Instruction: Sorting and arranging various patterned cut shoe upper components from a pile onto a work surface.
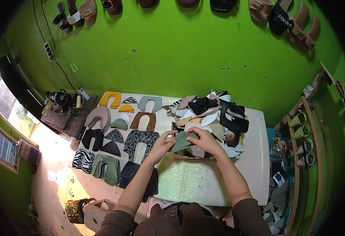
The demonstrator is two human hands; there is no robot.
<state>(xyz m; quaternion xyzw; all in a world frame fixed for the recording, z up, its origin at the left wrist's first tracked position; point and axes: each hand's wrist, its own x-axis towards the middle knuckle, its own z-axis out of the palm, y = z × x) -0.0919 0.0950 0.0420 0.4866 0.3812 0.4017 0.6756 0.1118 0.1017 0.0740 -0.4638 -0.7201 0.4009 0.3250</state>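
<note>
Both my hands are raised over the near side of a heap of cut scraps on the pale table. Between them is a small stack of green cut pieces, rounded and thin like leather or fabric. My left hand pinches its left edge with thumb and fingers. On the other side, my right hand grips the upper right edge, its fingers bent over the top. Beneath the stack, the rim of an open box shows in part; the hands hide much of what lies in it.
Sorted stacks of U-shaped and half-round pieces, including a leopard-print stack and a green stack, cover the table's left side. The scrap heap rises behind my hands. A sewing machine stands far left; a wooden shoe rack stands right.
</note>
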